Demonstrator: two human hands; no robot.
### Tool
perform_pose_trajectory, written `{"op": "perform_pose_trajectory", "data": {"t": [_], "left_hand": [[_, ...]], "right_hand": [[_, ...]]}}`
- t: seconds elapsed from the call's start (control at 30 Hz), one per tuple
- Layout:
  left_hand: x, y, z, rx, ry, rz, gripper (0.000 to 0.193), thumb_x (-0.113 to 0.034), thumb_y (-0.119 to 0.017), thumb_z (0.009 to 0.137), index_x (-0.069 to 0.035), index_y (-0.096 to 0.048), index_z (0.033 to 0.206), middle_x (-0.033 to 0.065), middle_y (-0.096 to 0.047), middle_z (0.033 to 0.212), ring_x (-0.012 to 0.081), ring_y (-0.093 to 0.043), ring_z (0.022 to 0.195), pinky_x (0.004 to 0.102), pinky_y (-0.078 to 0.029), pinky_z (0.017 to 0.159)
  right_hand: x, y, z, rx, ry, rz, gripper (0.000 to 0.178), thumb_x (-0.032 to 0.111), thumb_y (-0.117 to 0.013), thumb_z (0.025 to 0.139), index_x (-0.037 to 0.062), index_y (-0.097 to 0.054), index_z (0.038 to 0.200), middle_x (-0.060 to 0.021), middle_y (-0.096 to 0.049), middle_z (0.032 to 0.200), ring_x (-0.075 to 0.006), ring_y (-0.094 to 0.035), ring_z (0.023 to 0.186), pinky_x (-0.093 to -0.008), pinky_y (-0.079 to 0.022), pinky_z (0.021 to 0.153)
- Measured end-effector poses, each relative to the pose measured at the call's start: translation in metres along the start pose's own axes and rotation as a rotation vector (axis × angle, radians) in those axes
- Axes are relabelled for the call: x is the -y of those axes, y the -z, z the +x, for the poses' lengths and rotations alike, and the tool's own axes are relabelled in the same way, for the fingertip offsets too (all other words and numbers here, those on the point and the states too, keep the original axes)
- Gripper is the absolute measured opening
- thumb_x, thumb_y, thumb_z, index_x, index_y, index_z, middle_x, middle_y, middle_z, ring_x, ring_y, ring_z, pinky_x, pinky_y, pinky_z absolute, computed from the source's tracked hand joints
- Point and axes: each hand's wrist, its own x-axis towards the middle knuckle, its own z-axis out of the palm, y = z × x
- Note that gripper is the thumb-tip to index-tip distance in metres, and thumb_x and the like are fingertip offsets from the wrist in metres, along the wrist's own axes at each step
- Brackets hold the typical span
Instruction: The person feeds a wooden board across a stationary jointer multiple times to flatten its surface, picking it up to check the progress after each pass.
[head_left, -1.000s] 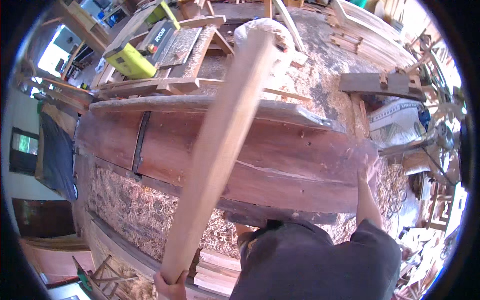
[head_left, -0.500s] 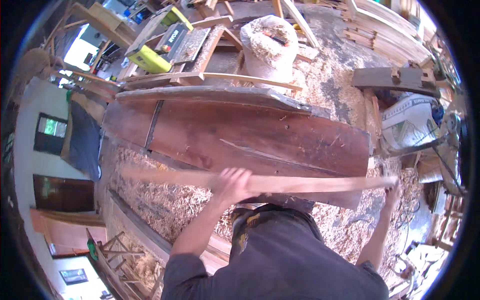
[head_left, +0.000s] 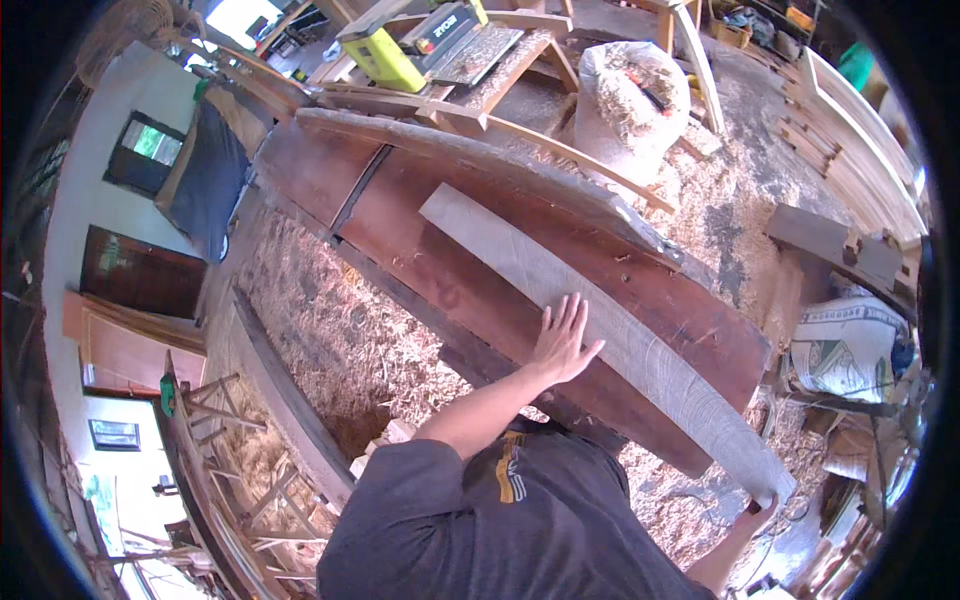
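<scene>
A long pale grey plank (head_left: 640,345) with rough saw marks slants across a reddish-brown wooden workbench (head_left: 700,310). Its broad face is turned up, and its near right end juts past the bench. On the plank's middle, my left hand (head_left: 566,345) rests with fingers spread, pressing on the face without gripping. My right hand (head_left: 762,510) is closed round the plank's near right end, fingers partly hidden beneath it. Whether the plank lies fully on the bench or is partly raised, I cannot tell.
Beyond the bench stand a green-and-grey bench machine (head_left: 440,50) and a white sack of shavings (head_left: 630,100). A dark beam (head_left: 290,400) lies on the shaving-covered floor at left. Stacked timber (head_left: 850,150) and a printed sack (head_left: 845,340) occupy the right.
The plank has turned from edge-on to broad face up, now slanting from far left to near right. My left hand has gone from gripping it to lying flat. The view has swung left.
</scene>
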Motion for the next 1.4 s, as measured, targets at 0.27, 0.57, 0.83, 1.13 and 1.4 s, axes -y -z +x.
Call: {"op": "perform_pose_trajectory", "data": {"t": [0.27,0.57,0.83,1.13,1.4], "left_hand": [[0.026,0.002,0.116,-0.099,0.514,0.049,0.081,-0.043,-0.046,0.102,0.005,-0.016,0.16,0.0206,-0.012,0.17,0.0425,-0.011,0.156,0.0623,-0.011,0.124],[0.077,0.022,0.205,-0.18,0.695,0.084,0.079,-0.046,-0.045,0.101,0.004,-0.026,0.159,0.0206,-0.016,0.17,0.041,-0.014,0.156,0.0646,-0.014,0.122],[0.126,0.036,0.216,-0.193,0.768,0.09,0.081,-0.048,-0.043,0.102,0.004,-0.021,0.16,0.0213,-0.017,0.169,0.0404,-0.015,0.156,0.065,-0.014,0.122],[0.184,0.056,0.233,-0.186,0.767,0.11,0.085,-0.05,-0.045,0.101,0.006,-0.019,0.16,0.0226,-0.015,0.169,0.0419,-0.014,0.156,0.0656,-0.013,0.122],[0.253,0.066,0.229,-0.227,0.768,0.134,0.087,-0.052,-0.046,0.1,0.005,-0.02,0.16,0.0232,-0.016,0.169,0.0426,-0.015,0.155,0.0655,-0.014,0.121]], "right_hand": [[0.011,-0.102,0.008,0.015,0.248,-0.901,0.074,0.051,-0.076,0.088,-0.004,-0.06,0.135,-0.017,-0.063,0.129,-0.0311,-0.063,0.11,-0.0427,-0.05,0.094],[0.017,-0.226,0.015,0.308,0.462,-1.457,0.079,0.045,-0.076,0.09,-0.0071,-0.052,0.144,-0.0258,-0.062,0.136,-0.0332,-0.061,0.121,-0.0438,-0.045,0.104],[-0.007,-0.263,-0.01,0.511,0.806,-1.324,0.073,0.025,-0.071,0.098,0.016,-0.035,0.161,-0.021,-0.038,0.162,-0.0329,-0.041,0.146,-0.04,-0.033,0.118],[-0.03,-0.297,-0.053,0.55,0.855,-1.607,0.062,0.033,-0.069,0.099,0.0225,-0.047,0.156,-0.0198,-0.058,0.138,-0.0306,-0.056,0.124,-0.0411,-0.043,0.104],[-0.064,-0.321,-0.074,0.661,0.9,-1.552,0.062,0.03,-0.072,0.097,0.0257,-0.049,0.155,0.0004,-0.032,0.07,-0.0155,-0.027,0.064,-0.0357,-0.029,0.057]]}}
